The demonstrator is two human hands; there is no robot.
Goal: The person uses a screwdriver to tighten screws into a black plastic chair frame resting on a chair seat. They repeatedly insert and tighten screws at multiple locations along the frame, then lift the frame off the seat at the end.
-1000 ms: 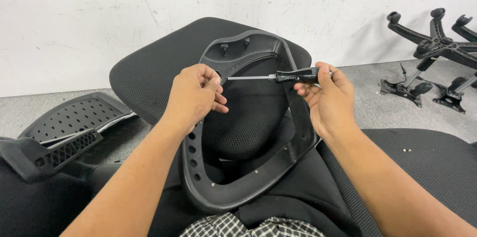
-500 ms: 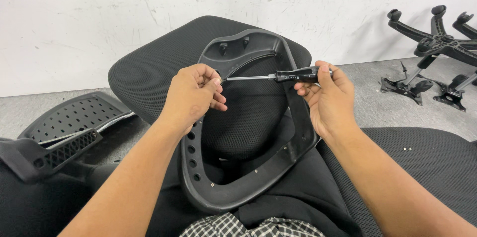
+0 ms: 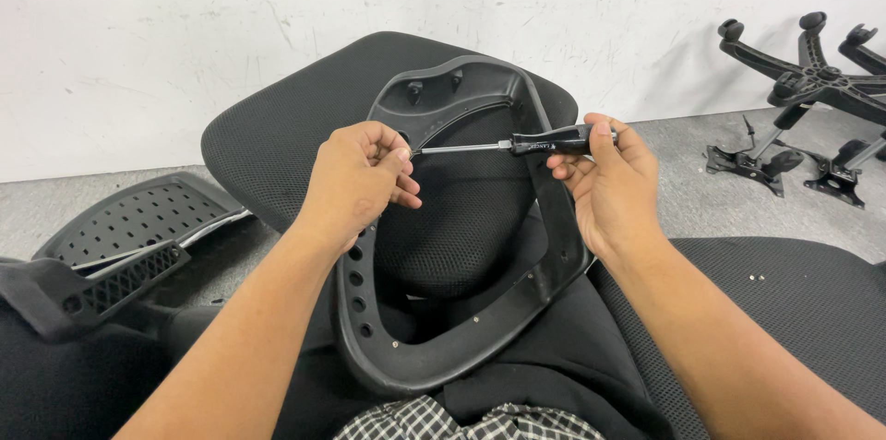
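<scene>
Grey concrete floor and white wall behind: right hand (image 3: 614, 186) fingers closed around black-handled screwdriver (image 3: 517, 145), lying level over black plastic chair-back frame (image 3: 554, 246) on the lap; left hand (image 3: 355, 182) fingers pinched at its tip.

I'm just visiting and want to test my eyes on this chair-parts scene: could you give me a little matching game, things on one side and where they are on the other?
Things:
1. screwdriver
2. star-shaped chair bases
3. perforated plastic panel
4. black plastic frame

Places:
A. lying on the floor at the far left
B. held level between the left hand and the right hand
C. resting on the person's lap
D. on the floor by the wall, far right

Pairs: 1-B, 2-D, 3-A, 4-C
</scene>
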